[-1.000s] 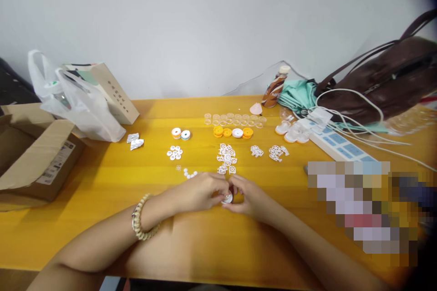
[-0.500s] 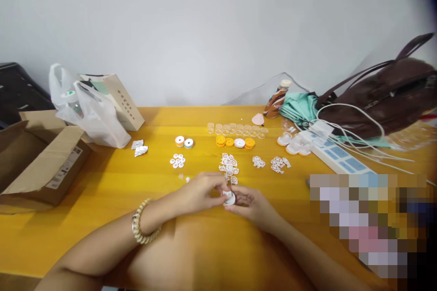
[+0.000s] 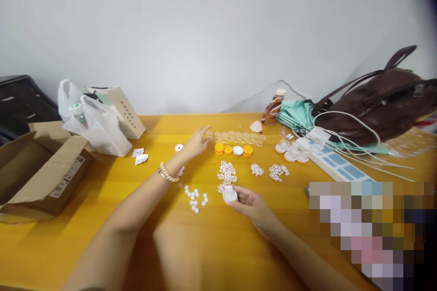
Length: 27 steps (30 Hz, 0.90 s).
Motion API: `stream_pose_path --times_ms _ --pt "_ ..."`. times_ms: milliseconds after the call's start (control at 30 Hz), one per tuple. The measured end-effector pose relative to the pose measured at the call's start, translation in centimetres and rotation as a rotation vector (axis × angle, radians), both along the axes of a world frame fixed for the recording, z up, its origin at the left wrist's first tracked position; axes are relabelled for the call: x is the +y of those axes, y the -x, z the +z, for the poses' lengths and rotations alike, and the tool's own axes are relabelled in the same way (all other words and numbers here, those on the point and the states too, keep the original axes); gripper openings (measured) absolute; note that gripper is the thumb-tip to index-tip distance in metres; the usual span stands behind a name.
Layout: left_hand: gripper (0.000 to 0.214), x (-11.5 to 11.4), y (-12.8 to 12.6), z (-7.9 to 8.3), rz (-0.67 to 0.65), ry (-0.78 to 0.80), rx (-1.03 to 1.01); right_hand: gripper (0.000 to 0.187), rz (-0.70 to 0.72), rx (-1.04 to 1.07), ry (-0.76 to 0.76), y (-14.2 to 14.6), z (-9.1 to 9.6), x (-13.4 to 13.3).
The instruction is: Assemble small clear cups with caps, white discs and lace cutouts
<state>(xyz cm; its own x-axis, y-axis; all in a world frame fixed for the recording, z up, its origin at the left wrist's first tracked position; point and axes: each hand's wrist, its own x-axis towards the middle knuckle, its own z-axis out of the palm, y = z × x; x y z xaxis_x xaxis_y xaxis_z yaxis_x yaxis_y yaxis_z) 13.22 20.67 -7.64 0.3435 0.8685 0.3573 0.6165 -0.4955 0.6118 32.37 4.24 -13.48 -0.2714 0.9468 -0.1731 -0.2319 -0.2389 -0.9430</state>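
My right hand (image 3: 254, 204) grips a round white plastic piece (image 3: 230, 195) by its edge, just above the table. A smaller white part stands up from the top of that piece. My left hand (image 3: 197, 142) is stretched out at the left end of a row of clear round cups (image 3: 239, 137), fingers apart. Whether it touches the end cup I cannot tell. Beneath the left wrist, a white ring-shaped piece (image 3: 179, 148) is partly covered. Lacy white cut-out pieces (image 3: 227, 173) lie behind the right hand, and small white discs (image 3: 194, 200) are scattered to its left.
Orange and white round pieces (image 3: 228, 149) sit in front of the cups. At left stand an open cardboard box (image 3: 44, 177), a plastic bag (image 3: 105, 129) and foil packets (image 3: 141, 159). A bottle (image 3: 273, 109), a power strip (image 3: 341, 159), cables and a brown bag (image 3: 375, 104) occupy the right.
My left hand has let go of the white round piece and moved up and left to the cups, uncovering the small discs. My right hand still holds the piece.
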Motion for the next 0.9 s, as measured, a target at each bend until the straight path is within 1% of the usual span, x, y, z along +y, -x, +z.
stream_pose_path --times_ms 67,133,233,300,367,400,467,533,600,667,700,767,900 --pt "0.046 1.7 -0.7 -0.6 -0.001 0.002 0.011 0.041 0.001 0.013 0.009 0.0 0.0 0.0" --pt "0.043 2.6 -1.2 -1.1 0.002 0.013 0.012 0.041 -0.002 0.029 0.007 0.0 0.2 0.0" --pt "0.029 3.0 -1.3 -1.4 0.040 0.023 -0.015 0.040 -0.003 0.036 -0.012 0.1 0.6 0.0" --pt "0.023 2.5 -1.0 -1.1 0.085 0.012 -0.064 0.040 0.003 0.031 -0.027 0.2 0.9 0.0" --pt "0.024 1.0 -0.6 -0.4 0.119 -0.004 -0.130 0.038 0.018 0.011 -0.039 0.2 1.0 0.0" --pt "0.026 -0.2 -0.4 0.0 0.125 -0.006 -0.163 0.037 0.027 -0.003 -0.048 0.1 0.9 0.0" --pt "0.030 -3.2 0.0 0.7 0.103 0.017 -0.219 0.030 0.044 -0.033 -0.066 0.1 0.8 0.0" --pt "0.030 -6.7 0.2 1.2 0.038 0.069 -0.266 0.026 0.055 -0.058 -0.082 0.0 0.6 0.0" --pt "0.028 -9.7 0.3 1.4 -0.092 0.199 -0.400 0.026 0.083 -0.084 -0.084 0.0 0.6 -0.1" --pt "0.027 -11.7 0.2 1.2 -0.140 0.283 -0.492 0.029 0.126 -0.102 -0.083 0.1 0.6 -0.2" --pt "0.026 -12.3 0.1 1.1 -0.146 0.312 -0.519 0.030 0.145 -0.105 -0.081 0.1 0.7 -0.2" --pt "0.026 -12.7 -0.2 0.7 -0.152 0.360 -0.538 0.030 0.167 -0.103 -0.074 0.1 0.9 -0.3" --pt "0.027 -12.5 -0.7 0.4 -0.206 0.421 -0.508 0.027 0.177 -0.091 -0.044 0.0 1.3 -0.5"
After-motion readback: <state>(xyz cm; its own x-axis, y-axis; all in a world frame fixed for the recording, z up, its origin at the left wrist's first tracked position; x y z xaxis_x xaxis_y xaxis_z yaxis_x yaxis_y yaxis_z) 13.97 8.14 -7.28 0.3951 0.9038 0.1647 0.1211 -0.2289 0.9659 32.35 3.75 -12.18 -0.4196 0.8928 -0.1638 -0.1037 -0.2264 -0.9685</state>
